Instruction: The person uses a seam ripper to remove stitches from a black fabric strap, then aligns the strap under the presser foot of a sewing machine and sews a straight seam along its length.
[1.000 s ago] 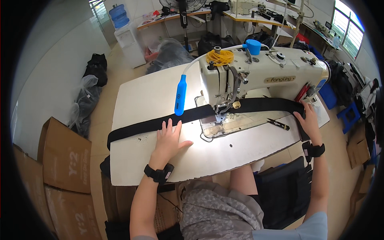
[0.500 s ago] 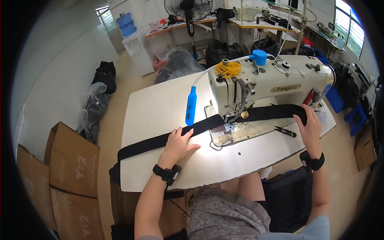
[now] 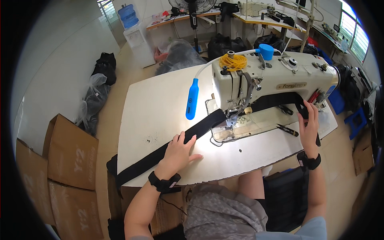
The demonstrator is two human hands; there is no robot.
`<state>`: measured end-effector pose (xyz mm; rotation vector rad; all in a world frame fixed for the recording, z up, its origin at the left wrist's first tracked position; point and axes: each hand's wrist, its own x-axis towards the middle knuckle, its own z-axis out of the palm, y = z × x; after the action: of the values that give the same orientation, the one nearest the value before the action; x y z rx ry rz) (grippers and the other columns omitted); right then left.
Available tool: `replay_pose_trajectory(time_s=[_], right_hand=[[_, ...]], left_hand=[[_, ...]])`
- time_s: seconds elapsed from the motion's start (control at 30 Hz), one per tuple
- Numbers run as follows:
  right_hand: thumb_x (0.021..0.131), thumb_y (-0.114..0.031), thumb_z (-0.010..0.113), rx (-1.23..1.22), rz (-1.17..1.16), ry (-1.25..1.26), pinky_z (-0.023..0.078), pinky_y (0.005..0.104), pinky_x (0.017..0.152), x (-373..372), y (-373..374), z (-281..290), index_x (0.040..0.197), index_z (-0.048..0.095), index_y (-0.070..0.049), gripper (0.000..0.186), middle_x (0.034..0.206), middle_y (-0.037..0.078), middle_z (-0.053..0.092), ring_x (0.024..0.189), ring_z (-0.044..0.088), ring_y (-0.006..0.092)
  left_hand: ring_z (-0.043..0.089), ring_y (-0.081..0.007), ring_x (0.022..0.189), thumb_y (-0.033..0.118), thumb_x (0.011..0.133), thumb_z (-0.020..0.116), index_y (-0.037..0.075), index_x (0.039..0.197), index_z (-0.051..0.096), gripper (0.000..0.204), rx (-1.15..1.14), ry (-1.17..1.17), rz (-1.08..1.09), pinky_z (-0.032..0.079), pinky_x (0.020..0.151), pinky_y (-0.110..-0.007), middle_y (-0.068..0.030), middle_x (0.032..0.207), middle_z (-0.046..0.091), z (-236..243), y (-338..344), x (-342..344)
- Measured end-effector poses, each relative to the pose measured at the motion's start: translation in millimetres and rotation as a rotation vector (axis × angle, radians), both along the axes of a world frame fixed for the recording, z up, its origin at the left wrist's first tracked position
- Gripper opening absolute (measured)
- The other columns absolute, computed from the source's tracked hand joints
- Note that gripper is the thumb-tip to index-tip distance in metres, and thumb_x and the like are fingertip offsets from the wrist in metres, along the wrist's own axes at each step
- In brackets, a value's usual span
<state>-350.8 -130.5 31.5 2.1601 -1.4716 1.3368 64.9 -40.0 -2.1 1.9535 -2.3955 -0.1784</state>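
Observation:
A long black fabric strip (image 3: 204, 123) runs across the white table and under the needle area of a cream sewing machine (image 3: 272, 72). Its left end hangs over the table's left edge. My left hand (image 3: 177, 155) lies on the strip left of the needle, fingers stretched over it and thumb apart. At the right, my right hand (image 3: 309, 127) pinches the strip's other end, which bends down toward me there. Black thread snips (image 3: 289, 130) rest on the table left of that hand. A second dark tool (image 3: 285, 109) lies just below the strip, near the machine.
A blue lamp (image 3: 192, 100) on a bendy white neck hangs over the table, left of the needle. Yellow cord (image 3: 233, 62) is coiled on the machine's top. Cardboard boxes (image 3: 74, 154) stand at the left; a fan (image 3: 193, 20) and a water dispenser (image 3: 138, 44) are farther back.
The strip's left part has swung toward me, with my left hand moving slightly left and nearer. At the right, the strip's end now bends down more, uncovering the second dark tool.

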Motion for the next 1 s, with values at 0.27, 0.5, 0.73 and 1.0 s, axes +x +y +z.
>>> replay_pose_trajectory(time_s=[0.27, 0.5, 0.73, 1.0], right_hand=[[0.089, -0.003, 0.060, 0.093, -0.009, -0.161, 0.043, 0.0213, 0.059, -28.4, 16.3, -7.9, 0.132, 0.047, -0.007, 0.045, 0.109, 0.008, 0.056, 0.078, 0.055, 0.0091], [0.088, -0.004, 0.055, 0.409, -0.181, -0.004, 0.035, 0.0224, 0.050, -47.3, 77.0, 26.6, 0.125, 0.055, -0.008, 0.037, 0.086, 0.004, 0.057, 0.056, 0.041, 0.0065], [0.091, -0.007, 0.053, 0.648, -0.197, -0.294, 0.038, 0.0216, 0.049, -67.1, 92.9, 8.1, 0.125, 0.053, -0.009, 0.034, 0.076, 0.001, 0.053, 0.054, 0.045, 0.0060], [0.094, -0.009, 0.053, 0.685, -0.181, -0.277, 0.040, 0.0207, 0.051, -83.9, 97.2, -24.2, 0.123, 0.051, -0.007, 0.030, 0.080, 0.003, 0.054, 0.057, 0.047, 0.0061]], left_hand=[[0.045, -0.0384, 0.119, 0.043, 0.085, 0.062, 0.000, 0.124, 0.055, 0.059, -0.209, -0.250, 0.153, 0.043, 0.090, -0.052, -0.0248, 0.126, 0.049, -18.3, -31.0, 13.1], [0.046, -0.0391, 0.119, 0.037, 0.081, 0.068, 0.005, 0.128, 0.052, 0.060, -0.293, 0.018, -0.029, 0.044, 0.092, -0.044, -0.0285, 0.126, 0.049, -14.0, -20.7, -25.7], [0.045, -0.0384, 0.122, 0.035, 0.082, 0.067, 0.005, 0.127, 0.053, 0.055, -0.238, 0.075, -0.108, 0.043, 0.095, -0.045, -0.0253, 0.126, 0.051, -17.4, -17.5, -41.0], [0.044, -0.0391, 0.123, 0.029, 0.085, 0.066, 0.003, 0.124, 0.054, 0.049, -0.173, 0.116, -0.026, 0.040, 0.099, -0.046, -0.0246, 0.126, 0.050, -8.0, -3.7, -9.7]])
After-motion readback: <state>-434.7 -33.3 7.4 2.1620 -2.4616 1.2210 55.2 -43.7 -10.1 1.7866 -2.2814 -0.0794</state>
